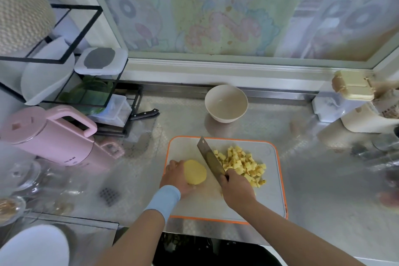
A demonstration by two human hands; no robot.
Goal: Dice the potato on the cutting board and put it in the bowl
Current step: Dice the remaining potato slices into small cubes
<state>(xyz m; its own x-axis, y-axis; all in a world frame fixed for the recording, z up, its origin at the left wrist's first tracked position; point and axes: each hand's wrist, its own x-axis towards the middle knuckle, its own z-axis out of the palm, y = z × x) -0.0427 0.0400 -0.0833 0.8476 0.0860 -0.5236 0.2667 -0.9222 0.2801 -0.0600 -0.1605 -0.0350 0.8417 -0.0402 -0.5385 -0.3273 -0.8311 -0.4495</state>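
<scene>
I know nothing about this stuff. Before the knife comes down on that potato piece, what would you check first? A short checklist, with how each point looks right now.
1. Potato half is held steady: ok, the left hand holds it from its left side on the cutting board.
2. Left fingers are clear of the blade: ok, the cleaver is on the potato's other side.
3. Firm grip on the cleaver: ok, the right hand is wrapped round its handle.
4. Diced pile is out of the cut: ok, it lies right of the blade.
5. Bowl is ready: ok, upright and empty beyond the board.
6. Potato's flat face is down: cannot tell.
</scene>
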